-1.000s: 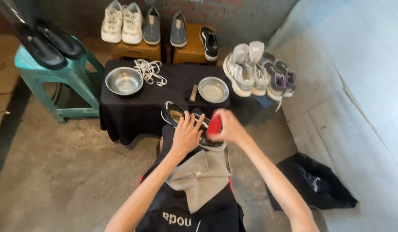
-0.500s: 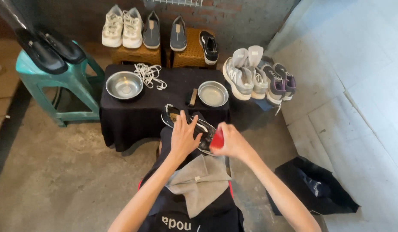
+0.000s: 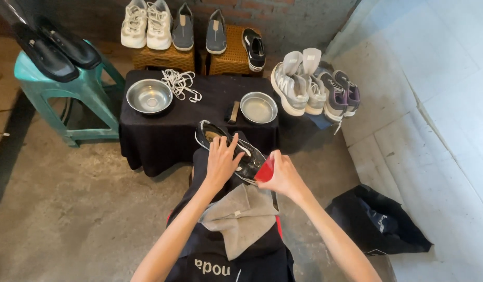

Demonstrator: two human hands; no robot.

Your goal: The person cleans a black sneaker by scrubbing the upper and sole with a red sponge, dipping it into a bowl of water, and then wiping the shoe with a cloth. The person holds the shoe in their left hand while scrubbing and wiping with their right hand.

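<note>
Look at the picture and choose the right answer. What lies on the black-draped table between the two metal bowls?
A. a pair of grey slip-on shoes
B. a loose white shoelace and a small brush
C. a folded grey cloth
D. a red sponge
B: on the black-draped table, a tangled white shoelace lies beside the left metal bowl, and a small brush lies next to the right metal bowl.
</note>
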